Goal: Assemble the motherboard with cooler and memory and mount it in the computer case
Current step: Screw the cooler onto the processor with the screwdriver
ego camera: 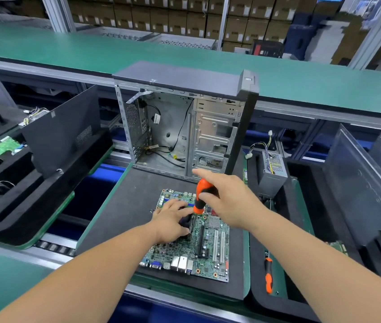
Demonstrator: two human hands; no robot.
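Observation:
A green motherboard point(210, 248) lies flat on the dark mat in front of me. On it sits a black cooler point(186, 220), mostly hidden under my left hand point(172, 221), which rests on top of it with fingers curled over it. My right hand point(229, 199) grips an orange-and-black screwdriver point(202, 195), held upright with its tip down at the cooler's right edge. Behind the board stands the open computer case point(184, 127), its side panel off, with loose cables inside.
A second orange screwdriver point(268, 275) lies in the black foam tray to the right. A power supply point(273, 169) stands in that tray. A dark side panel point(61, 131) leans in the left tray. Another panel point(359, 183) leans at the right.

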